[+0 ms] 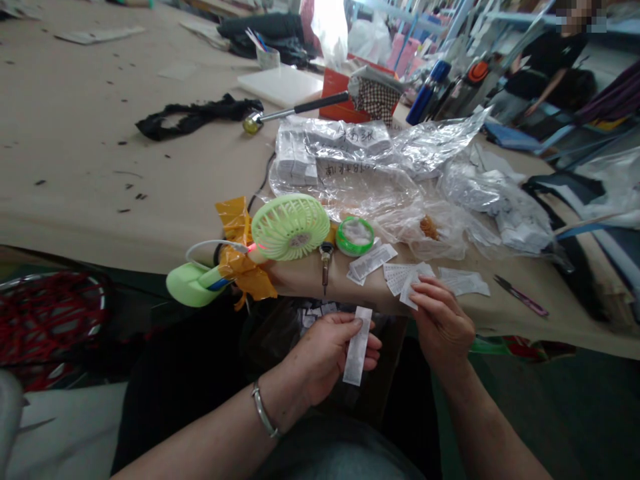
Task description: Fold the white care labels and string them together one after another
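Between thumb and fingers, my left hand [325, 350] pinches a white printed label [357, 350], held upright just off the table's front edge. My right hand [443, 320] rests at that edge, its fingertips on another label [411, 287] at the front of a small fanned group. More label strips [373, 261] lie to the left of that group, and further ones [465, 281] to its right. A soldering-iron-like tool [325, 263] points tip down over the edge, left of the labels. Beside it sits a round green tub [355, 235] with whitish contents.
A green fan [291, 228] is fixed at the edge with orange tape [235, 220]. Purple-handled snips [521, 295] lie right. Behind are plastic-wrapped label bundles [333, 143], a hammer-like tool [295, 112] and black cloth [197, 117]. A person [545, 67] is at the back right.
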Tool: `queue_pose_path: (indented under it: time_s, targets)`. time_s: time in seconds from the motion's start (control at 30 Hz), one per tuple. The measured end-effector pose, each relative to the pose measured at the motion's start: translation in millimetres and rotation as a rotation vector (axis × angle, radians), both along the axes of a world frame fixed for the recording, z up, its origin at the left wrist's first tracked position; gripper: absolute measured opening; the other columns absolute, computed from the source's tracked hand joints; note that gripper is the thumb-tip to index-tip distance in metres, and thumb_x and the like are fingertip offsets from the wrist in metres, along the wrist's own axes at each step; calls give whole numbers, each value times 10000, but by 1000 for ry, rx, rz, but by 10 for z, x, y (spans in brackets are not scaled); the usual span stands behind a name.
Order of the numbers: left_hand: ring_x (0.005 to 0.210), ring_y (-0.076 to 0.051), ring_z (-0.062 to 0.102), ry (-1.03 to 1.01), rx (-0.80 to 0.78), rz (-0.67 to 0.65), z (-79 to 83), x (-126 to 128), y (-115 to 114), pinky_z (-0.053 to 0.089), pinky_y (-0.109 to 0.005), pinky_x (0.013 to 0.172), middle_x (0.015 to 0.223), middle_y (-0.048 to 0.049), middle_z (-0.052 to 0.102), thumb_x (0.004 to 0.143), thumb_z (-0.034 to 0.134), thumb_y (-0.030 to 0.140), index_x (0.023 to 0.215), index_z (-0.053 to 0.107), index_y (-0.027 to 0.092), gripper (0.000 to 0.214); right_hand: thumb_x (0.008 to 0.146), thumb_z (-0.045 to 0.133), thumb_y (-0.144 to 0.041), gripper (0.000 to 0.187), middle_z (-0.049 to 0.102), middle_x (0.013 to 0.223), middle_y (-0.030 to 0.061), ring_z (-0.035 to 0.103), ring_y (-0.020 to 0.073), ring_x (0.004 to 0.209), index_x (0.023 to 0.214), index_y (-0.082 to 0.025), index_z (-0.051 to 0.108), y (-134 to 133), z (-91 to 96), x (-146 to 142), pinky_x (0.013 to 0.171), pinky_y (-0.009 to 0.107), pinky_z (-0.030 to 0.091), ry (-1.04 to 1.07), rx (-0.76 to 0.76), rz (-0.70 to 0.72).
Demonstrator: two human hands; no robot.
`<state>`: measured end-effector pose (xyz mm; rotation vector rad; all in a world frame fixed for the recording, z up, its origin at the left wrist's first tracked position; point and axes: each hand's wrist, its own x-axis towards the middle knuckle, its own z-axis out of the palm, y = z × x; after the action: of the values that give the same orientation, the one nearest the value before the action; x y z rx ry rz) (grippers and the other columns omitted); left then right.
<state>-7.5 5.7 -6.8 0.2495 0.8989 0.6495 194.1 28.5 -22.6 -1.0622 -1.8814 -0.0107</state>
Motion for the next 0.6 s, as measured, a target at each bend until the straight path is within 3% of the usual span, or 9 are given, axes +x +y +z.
queue_pose_path:
  time_s: [0.23, 0.37, 0.6]
  targets:
    - [517, -96, 564, -157, 68, 117, -20, -16, -7, 444, -212, 515, 678, -60, 632, 799, 555, 121, 817, 676, 57, 139, 810, 623, -90, 210, 700, 943, 46, 586, 240, 1088, 949, -236, 685, -302, 31, -352, 900, 455, 510, -139, -109, 398]
    - [544, -89, 544, -206, 82, 151, -60, -29, -36, 399, -195, 510, 660, -44, 609, 733, 613, 120, 721, 671, 69, 77, 822, 614, -92, 183, 712, 925, 32, 589, 211, 1073, 916, -229, 692, -342, -47, -440, 923, 427, 493, -189, -125, 443]
    - [530, -76, 504, -243, 106, 112, -55, -55, -45, 355, -193, 498, 632, -25, 579, 701, 667, 164, 724, 681, 71, 97, 835, 600, -98, 171, 719, 901, 20, 576, 195, 1089, 879, -228, 701, -336, -49, -440, 948, 405, 475, -226, -133, 469]
